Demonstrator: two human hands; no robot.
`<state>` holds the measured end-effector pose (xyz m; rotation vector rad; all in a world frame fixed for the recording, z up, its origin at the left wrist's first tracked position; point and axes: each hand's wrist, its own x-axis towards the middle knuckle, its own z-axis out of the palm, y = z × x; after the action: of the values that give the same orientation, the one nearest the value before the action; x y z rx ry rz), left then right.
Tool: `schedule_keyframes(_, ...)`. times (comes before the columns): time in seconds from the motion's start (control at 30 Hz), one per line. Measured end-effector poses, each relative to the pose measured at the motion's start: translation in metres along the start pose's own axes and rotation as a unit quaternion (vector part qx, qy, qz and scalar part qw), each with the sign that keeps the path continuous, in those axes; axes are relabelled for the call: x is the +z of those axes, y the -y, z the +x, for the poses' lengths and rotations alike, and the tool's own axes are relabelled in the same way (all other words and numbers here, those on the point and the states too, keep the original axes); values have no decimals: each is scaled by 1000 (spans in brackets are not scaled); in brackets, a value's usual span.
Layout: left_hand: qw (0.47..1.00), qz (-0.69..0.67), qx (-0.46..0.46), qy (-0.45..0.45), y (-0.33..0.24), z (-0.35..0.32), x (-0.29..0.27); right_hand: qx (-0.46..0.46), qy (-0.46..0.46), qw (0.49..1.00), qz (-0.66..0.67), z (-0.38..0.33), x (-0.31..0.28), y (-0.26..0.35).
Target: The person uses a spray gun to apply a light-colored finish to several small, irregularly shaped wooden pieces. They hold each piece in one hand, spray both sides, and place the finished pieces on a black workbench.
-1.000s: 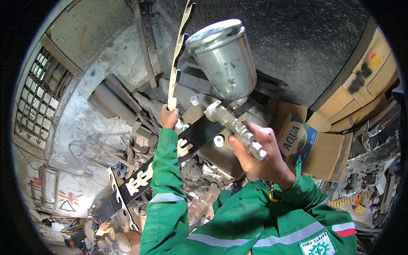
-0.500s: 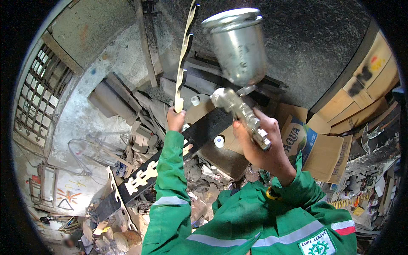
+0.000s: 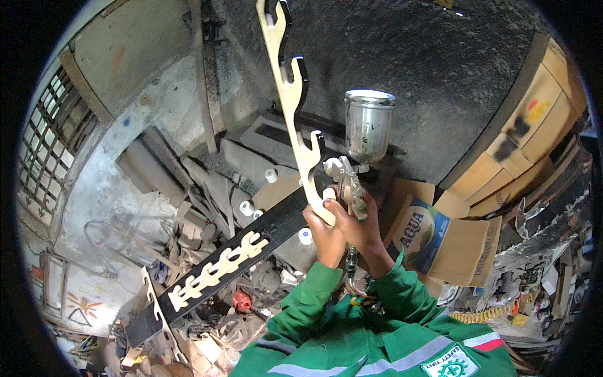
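A long cream wooden strip (image 3: 291,103) with hook-shaped notches stands upright before me, its notched edges black. My left hand (image 3: 325,240) is closed round its lower end. My right hand (image 3: 365,231) grips a metal spray gun (image 3: 353,188) with a silver paint cup (image 3: 369,129) on top. Both hands are close together, the right thumb at the strip's bottom end; the trigger finger is hard to make out. Below them a black plank (image 3: 282,227) runs diagonally, with several cream hooked pieces (image 3: 220,270) lying on it. Another notched strip (image 3: 162,314) crosses its lower left end.
An opened cardboard box (image 3: 465,242) stands to the right, near a yellow coiled hose (image 3: 487,316). Small white cylinders (image 3: 271,175) sit beside the plank. Scrap and rubble (image 3: 276,289) cover the floor; a dark stained wall (image 3: 433,75) rises ahead.
My hands have come together, the left moving right. The strip has turned from its narrow edge to its flat cream face. The spray gun has lowered and moved farther from the camera.
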<state>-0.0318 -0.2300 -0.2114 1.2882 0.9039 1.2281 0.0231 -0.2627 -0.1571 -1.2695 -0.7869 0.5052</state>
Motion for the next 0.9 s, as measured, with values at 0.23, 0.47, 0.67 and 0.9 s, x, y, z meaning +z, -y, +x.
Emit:
schedule_keyframes(0.23, 980, -29, 119, 158, -1, -14, -5, -67, 5, 996, -63, 7, -31, 4)
schedule_keyframes(0.47, 898, -384, -93, 193, -28, -22, 4, -123, -23, 964, -234, -9, -58, 11)
schedule_keyframes(0.67, 963, -257, 51, 67, -69, 21, 10, -164, -37, 965, -199, -29, -70, 13)
schedule_keyframes(0.9, 944, -309, 106, 48, -118, 53, -4, -193, -9, 941, -279, -42, -70, -10)
